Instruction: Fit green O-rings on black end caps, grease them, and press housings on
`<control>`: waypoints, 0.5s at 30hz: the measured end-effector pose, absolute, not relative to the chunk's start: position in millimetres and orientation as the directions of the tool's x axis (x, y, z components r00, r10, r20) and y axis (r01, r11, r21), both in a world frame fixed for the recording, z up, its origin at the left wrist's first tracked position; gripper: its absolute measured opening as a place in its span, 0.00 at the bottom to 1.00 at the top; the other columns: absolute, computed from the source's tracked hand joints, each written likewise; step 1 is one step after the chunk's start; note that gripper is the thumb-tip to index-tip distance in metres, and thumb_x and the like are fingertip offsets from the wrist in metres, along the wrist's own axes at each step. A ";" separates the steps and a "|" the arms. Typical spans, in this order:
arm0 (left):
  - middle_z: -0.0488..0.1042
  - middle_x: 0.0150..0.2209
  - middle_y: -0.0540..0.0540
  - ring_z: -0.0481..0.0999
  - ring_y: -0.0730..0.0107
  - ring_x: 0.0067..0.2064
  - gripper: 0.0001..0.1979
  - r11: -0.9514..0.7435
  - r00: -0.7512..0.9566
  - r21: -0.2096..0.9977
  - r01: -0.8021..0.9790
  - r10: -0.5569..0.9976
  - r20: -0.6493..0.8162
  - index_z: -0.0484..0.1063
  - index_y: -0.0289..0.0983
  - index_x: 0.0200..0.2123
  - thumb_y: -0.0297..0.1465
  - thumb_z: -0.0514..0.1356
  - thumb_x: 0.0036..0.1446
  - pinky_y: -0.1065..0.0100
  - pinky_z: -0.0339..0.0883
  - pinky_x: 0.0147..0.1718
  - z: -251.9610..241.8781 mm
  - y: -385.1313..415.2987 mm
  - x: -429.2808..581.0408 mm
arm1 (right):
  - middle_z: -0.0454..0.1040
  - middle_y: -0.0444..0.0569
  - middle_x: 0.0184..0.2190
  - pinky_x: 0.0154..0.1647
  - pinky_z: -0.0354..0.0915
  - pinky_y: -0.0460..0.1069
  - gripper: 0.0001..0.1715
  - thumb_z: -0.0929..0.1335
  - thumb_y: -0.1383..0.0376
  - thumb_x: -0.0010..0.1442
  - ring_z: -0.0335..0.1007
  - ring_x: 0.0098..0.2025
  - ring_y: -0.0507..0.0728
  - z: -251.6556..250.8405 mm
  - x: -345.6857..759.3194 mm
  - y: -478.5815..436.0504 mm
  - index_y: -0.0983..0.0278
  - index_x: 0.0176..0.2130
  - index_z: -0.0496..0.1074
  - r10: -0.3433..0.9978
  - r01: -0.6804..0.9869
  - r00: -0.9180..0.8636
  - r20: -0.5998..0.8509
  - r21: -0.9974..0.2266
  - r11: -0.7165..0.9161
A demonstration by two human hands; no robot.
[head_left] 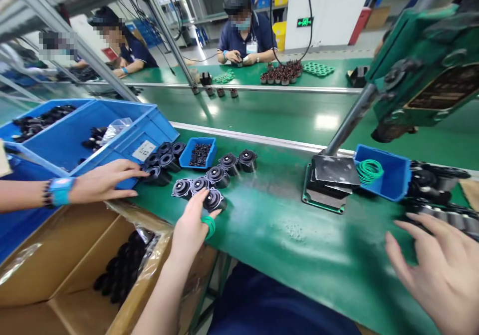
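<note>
My left hand (190, 227) is closed around the nearest black round housing (214, 198), finger and thumb on its sides. Several thin green rings (209, 227) hang at that hand's fingers; how they are held is hidden. More black round housings (217, 175) with flanged rims stand upright beside and behind it. My right hand (437, 262), fingers spread, is at the right edge near black and grey parts (445, 220); I see nothing held in it. Green rings (369, 171) lie in a small blue bin (398, 177) beyond it.
A co-worker's hand (107, 181) reaches from the left to other black housings (159, 174). A green press (426, 70) overhangs its black base block (333, 172). Left are a large blue bin (130, 143), a small-parts bin (207, 160) and a cardboard box (86, 255). A person (247, 35) sits opposite.
</note>
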State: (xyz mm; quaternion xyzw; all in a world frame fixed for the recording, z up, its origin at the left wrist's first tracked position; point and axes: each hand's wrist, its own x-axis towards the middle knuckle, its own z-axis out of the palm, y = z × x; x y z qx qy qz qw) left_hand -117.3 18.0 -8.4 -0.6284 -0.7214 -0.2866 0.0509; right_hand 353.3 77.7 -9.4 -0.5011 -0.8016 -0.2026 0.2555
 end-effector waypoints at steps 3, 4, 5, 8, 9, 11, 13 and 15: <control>0.71 0.57 0.34 0.78 0.54 0.53 0.28 0.044 -0.223 0.366 0.930 0.858 0.462 0.62 0.38 0.63 0.39 0.61 0.62 0.59 0.77 0.47 -23.2 13.7 -107.3 | 0.74 0.62 0.48 0.48 0.68 0.63 0.13 0.70 0.61 0.58 0.73 0.50 0.70 -3.5 315.7 79.2 0.63 0.43 0.71 0.668 0.829 -0.437 0.602 -0.019 0.559; 0.71 0.56 0.34 0.78 0.54 0.53 0.28 0.052 -0.245 0.385 0.921 0.846 0.473 0.62 0.38 0.63 0.38 0.62 0.62 0.60 0.77 0.47 -26.5 11.7 -98.6 | 0.74 0.61 0.48 0.49 0.68 0.63 0.12 0.69 0.62 0.60 0.72 0.50 0.69 -3.4 303.9 78.3 0.64 0.43 0.71 0.665 0.798 -0.449 0.596 -0.067 0.598; 0.71 0.55 0.35 0.77 0.54 0.53 0.29 0.049 -0.258 0.409 0.911 0.842 0.474 0.62 0.39 0.63 0.38 0.63 0.61 0.61 0.77 0.47 -29.2 9.6 -88.2 | 0.73 0.60 0.49 0.51 0.68 0.63 0.12 0.68 0.62 0.61 0.72 0.51 0.68 -4.1 292.5 76.3 0.64 0.45 0.70 0.678 0.767 -0.458 0.576 -0.131 0.629; 0.72 0.52 0.36 0.77 0.55 0.54 0.32 -0.015 -0.231 0.504 0.864 0.876 0.422 0.61 0.39 0.63 0.38 0.66 0.57 0.61 0.76 0.50 -35.7 6.1 -49.6 | 0.71 0.58 0.52 0.55 0.69 0.60 0.16 0.66 0.61 0.64 0.70 0.55 0.64 -7.5 260.1 63.8 0.63 0.51 0.67 0.753 0.664 -0.490 0.439 -0.372 0.649; 0.71 0.53 0.36 0.77 0.55 0.55 0.34 -0.048 -0.204 0.539 0.841 0.895 0.398 0.60 0.39 0.63 0.38 0.67 0.57 0.60 0.75 0.51 -37.6 6.8 -36.0 | 0.69 0.58 0.54 0.56 0.69 0.59 0.19 0.66 0.61 0.65 0.68 0.57 0.62 -8.0 250.2 58.9 0.62 0.54 0.65 0.772 0.630 -0.514 0.373 -0.446 0.636; 0.70 0.56 0.35 0.75 0.55 0.58 0.34 -0.136 -0.118 0.607 0.783 0.926 0.360 0.58 0.39 0.65 0.36 0.66 0.59 0.59 0.74 0.53 -40.2 12.5 -11.1 | 0.64 0.58 0.60 0.60 0.69 0.57 0.26 0.65 0.61 0.65 0.64 0.62 0.61 -7.6 233.6 52.0 0.61 0.61 0.59 0.779 0.576 -0.576 0.248 -0.554 0.601; 0.68 0.60 0.35 0.71 0.56 0.61 0.31 -0.275 0.051 0.663 0.696 0.940 0.337 0.57 0.41 0.65 0.32 0.63 0.61 0.58 0.73 0.56 -39.4 24.2 5.7 | 0.55 0.57 0.67 0.66 0.64 0.58 0.35 0.65 0.65 0.64 0.56 0.68 0.60 -5.8 224.2 52.3 0.61 0.66 0.51 0.764 0.533 -0.620 0.178 -0.619 0.577; 0.68 0.62 0.37 0.70 0.59 0.62 0.28 -0.427 0.270 0.705 0.566 0.904 0.331 0.58 0.42 0.65 0.30 0.61 0.63 0.58 0.72 0.56 -35.0 40.9 11.6 | 0.47 0.56 0.70 0.70 0.57 0.60 0.42 0.64 0.69 0.61 0.46 0.72 0.60 -4.1 223.6 59.6 0.61 0.69 0.44 0.758 0.494 -0.629 0.173 -0.664 0.561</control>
